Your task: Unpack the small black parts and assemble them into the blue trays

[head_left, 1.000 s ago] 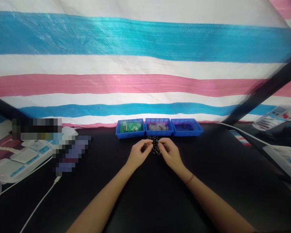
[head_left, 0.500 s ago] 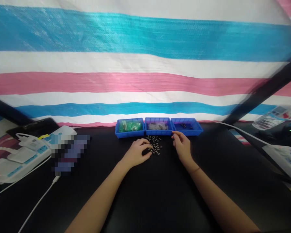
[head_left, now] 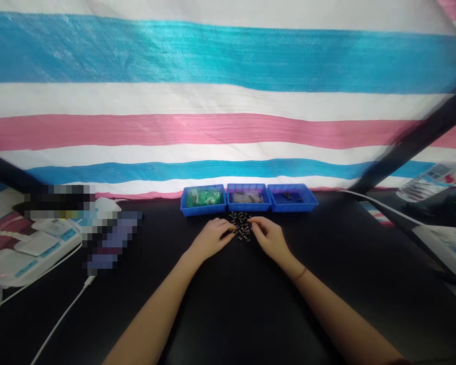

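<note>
Sheeting (head_left: 228,61) in blue, white and pink stripes fills the upper half of the frame, and a black tabletop (head_left: 228,314) takes up most of the lower half. Dark bars (head_left: 410,139) slant in from the right and left edges. Two bare forearms (head_left: 159,304) reach up from the bottom edge, a thin band (head_left: 300,274) circling the right wrist. At lower left lies a white power strip (head_left: 38,258) with plugs in it, partly pixelated; beside it is a pixelated flat object (head_left: 114,243). A clear bottle (head_left: 433,182) shows at the right edge.

In the centre, three blue trays stand in a row: the leftmost tray (head_left: 204,210) holds green pieces (head_left: 203,197), the middle tray (head_left: 250,207) clear and greyish ones, the rightmost tray (head_left: 294,207) a few dark bits (head_left: 288,195).

Below them, the left hand (head_left: 213,239) rests at the left edge of the small dark parts (head_left: 245,229), thumb and forefinger bent towards each other. The right hand (head_left: 271,238) is at their right edge, fingers curled. Whether either pinches a piece, I cannot tell. The parts lie loosely scattered on the tabletop just below the middle tray, between the hands.
</note>
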### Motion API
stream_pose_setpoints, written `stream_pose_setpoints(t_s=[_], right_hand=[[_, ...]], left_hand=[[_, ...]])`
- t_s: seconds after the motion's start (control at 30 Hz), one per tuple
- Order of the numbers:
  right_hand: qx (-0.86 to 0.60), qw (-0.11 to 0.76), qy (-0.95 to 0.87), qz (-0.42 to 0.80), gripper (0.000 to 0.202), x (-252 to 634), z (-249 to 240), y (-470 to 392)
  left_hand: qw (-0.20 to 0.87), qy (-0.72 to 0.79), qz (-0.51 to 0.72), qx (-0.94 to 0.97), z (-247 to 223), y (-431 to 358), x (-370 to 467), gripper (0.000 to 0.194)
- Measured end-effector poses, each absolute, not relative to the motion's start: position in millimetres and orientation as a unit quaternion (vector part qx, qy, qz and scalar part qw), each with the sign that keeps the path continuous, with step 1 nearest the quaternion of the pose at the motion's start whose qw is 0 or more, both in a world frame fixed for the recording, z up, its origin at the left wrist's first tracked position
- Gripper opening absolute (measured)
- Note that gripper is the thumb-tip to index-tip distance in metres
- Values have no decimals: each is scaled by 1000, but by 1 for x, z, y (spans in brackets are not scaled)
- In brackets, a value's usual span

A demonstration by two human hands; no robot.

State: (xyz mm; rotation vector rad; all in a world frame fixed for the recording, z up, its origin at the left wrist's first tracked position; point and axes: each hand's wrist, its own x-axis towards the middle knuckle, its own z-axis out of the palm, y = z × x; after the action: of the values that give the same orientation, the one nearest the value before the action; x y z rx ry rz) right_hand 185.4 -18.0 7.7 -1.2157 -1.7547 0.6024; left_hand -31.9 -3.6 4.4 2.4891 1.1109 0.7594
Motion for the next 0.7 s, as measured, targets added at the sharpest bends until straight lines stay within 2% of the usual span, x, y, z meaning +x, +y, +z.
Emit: stream_pose_setpoints(t_s=[0.13, 0.33, 0.5, 0.7], right_hand=[[-463, 421, -744, 235, 19, 182, 10, -23], [-460, 375, -771, 232, 18, 174, 16, -30], [-463, 386, -752, 268, 19, 171, 16, -31], [-477, 405, -733, 268, 15, 171, 15, -30]], left_hand=[[161, 393, 266, 866, 4, -3, -32, 16], [206, 361, 395, 819, 11, -11, -25, 18], [220, 347, 441, 798, 14, -17, -16, 17], [256, 409, 438, 759, 10, -18, -11, 23]])
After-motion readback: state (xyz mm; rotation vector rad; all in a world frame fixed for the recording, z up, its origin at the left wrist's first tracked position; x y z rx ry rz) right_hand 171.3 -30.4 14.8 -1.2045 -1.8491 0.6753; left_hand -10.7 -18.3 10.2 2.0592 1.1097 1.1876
